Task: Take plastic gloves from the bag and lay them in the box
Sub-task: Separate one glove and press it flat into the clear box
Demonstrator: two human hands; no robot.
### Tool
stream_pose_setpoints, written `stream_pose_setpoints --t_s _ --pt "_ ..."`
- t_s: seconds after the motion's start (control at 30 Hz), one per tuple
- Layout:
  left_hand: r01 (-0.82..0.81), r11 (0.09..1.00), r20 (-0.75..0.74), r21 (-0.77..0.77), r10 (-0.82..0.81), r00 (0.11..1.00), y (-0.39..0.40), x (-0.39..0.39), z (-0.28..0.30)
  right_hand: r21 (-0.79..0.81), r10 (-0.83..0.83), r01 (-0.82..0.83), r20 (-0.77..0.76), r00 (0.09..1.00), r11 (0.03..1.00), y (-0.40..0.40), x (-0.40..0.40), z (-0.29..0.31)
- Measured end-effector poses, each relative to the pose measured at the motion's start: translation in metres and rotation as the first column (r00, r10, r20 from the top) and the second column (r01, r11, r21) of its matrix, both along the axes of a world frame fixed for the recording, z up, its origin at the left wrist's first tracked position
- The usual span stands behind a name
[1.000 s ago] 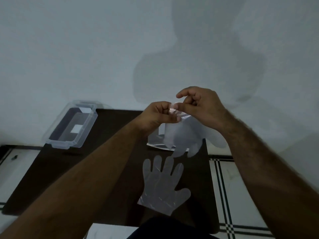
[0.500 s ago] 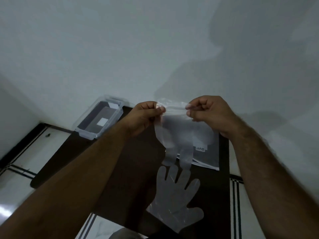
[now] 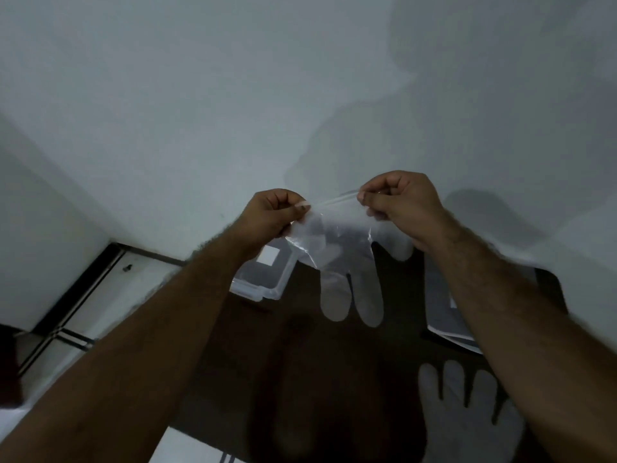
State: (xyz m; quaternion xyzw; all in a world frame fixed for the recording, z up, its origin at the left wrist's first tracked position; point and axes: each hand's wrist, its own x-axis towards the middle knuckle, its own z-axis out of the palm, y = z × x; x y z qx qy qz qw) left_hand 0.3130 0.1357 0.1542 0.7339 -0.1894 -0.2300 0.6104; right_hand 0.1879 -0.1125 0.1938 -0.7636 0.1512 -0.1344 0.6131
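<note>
The clear plastic box [image 3: 263, 279] sits at the far left corner of the dark surface [image 3: 300, 362], its lid off and its near rim showing below the left forearm. The left hand [image 3: 272, 215] is pinched shut on one corner of the cuff of a thin plastic glove [image 3: 347, 262], and the right hand [image 3: 400, 203] is pinched on the other corner, so the cuff is stretched between them and the glove hangs down in the air above the surface, fingers pointing toward the person. Its long axis runs top to bottom, cuff up. The box lies down and to the left of the hanging glove — the left hand is plainly the nearer one, so the carry probably goes leftward and down. At the right edge of the surface lies the bag [image 3: 444, 312], partly hidden by the right forearm, and nearer the person a second glove [image 3: 467, 419] lies flat, not yet boxed.
</note>
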Motion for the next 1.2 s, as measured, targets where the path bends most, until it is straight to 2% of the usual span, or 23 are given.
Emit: stream_pose_setpoints --t_s 0.33,0.47,0.6,0.7,0.8,0.93,1.1,1.2 --pt "0.028 0.998 0.166 0.049 -0.036 0.986 0.065 0.134 -0.004 -0.068 -0.074 0.081 0.101 0.992 0.994 0.082 0.13 -0.025" --pt "-0.007 0.999 0.315 0.037 -0.005 0.949 0.065 0.175 0.006 -0.148 -0.095 0.118 0.154 0.983 0.982 0.088 0.163 -0.015" --pt "-0.021 0.997 0.468 -0.08 0.056 0.882 0.062 0.192 0.028 -0.21 -0.154 0.222 0.297 0.942 0.952 0.093 0.183 0.007" --pt "-0.029 0.99 0.555 -0.14 0.102 0.825 0.068 0.194 0.035 -0.248 -0.132 0.233 0.364 0.922 0.94 0.101 0.18 0.015" --pt "-0.014 0.994 0.612 -0.112 0.08 0.787 0.082 0.192 0.027 -0.311 -0.067 0.182 0.345 0.936 0.933 0.115 0.167 0.006" --pt "0.031 0.998 0.677 -0.047 0.009 0.736 0.103 0.185 0.001 -0.468 0.019 0.118 0.279 0.96 0.876 0.13 0.146 -0.021" --pt "0.057 0.996 0.685 0.065 -0.086 0.724 0.128 0.168 -0.045 -0.564 0.076 0.009 0.128 0.989 0.826 0.142 0.124 -0.058" --pt "0.074 0.987 0.667 0.141 -0.15 0.729 0.136 0.159 -0.069 -0.664 0.173 -0.123 0.01 0.985 0.738 0.145 0.115 -0.084"
